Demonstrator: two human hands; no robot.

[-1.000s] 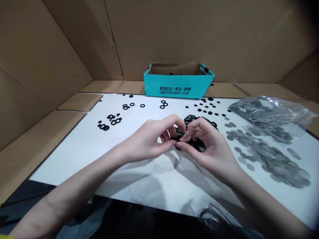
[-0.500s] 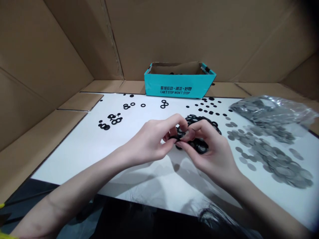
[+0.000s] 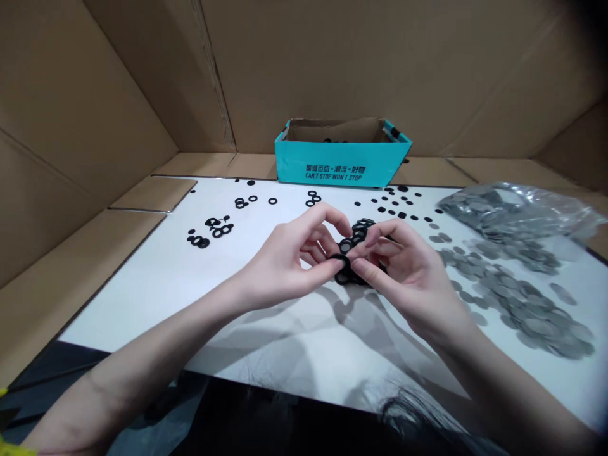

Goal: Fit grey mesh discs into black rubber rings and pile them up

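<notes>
A heap of black rubber rings [image 3: 358,233] lies between my hands on the white table [image 3: 133,297], partly hidden by my fingers. My left hand [image 3: 289,253] pinches a ring [image 3: 340,259] at the front of the heap between thumb and fingertips. My right hand [image 3: 403,269] comes in from the other side, with its fingertips pressed against the neighbouring rings. Both hands almost meet over the heap. Under my palms, the lower part of the heap cannot be seen.
Loose black rings [image 3: 213,228] and small black discs [image 3: 394,206] lie towards the back. Grey metal discs [image 3: 517,304] spread to the right, beside a clear plastic bag of discs [image 3: 503,212]. A teal cardboard box [image 3: 342,166] stands behind the table, with cardboard walls [image 3: 332,63] around.
My right hand has shifted left over the heap, and my left fingers have lifted and opened slightly. Less of the heap shows now, and a ring stands out at my left fingertips.
</notes>
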